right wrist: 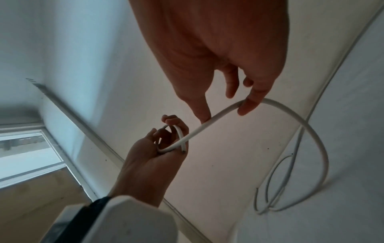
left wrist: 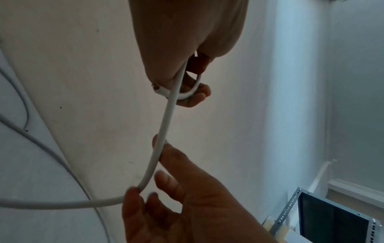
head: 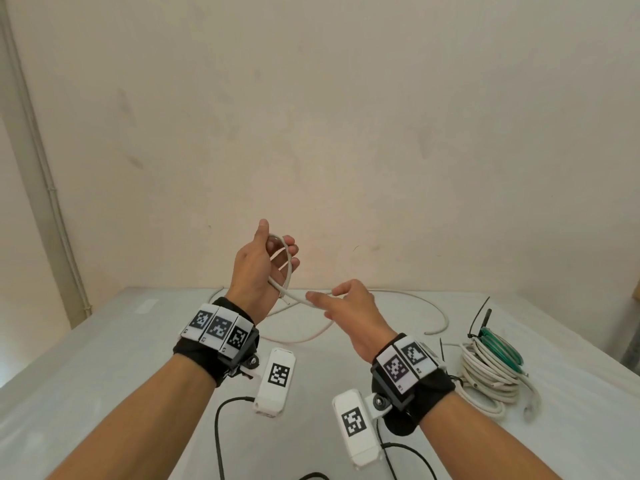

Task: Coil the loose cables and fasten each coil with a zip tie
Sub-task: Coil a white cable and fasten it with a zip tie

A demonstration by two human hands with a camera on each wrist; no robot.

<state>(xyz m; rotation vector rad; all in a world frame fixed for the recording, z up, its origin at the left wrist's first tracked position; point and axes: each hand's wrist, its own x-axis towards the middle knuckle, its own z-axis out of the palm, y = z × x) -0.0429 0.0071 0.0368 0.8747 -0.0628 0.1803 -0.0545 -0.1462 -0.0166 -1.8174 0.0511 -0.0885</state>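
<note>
Head view only: we see a tied coil bundle (head: 491, 372) with black zip ties (head: 476, 323) at the table's (head: 104, 341) right side, well apart from the hands. Left hand (head: 258, 268), raised with palm turned inward, curls its fingers around a small loop of the white cable (head: 304, 301). Right hand (head: 349, 306), lower, pinches the same cable between thumb and fingertips; its remainder trails onto the table.

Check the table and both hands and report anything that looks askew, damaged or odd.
Nothing looks damaged. The left hand holds a small first loop of the white cable, the right hand pinches it further along, and the rest trails loose over the table. The finished coils at right sit bundled, black zip ties sticking up.
</note>
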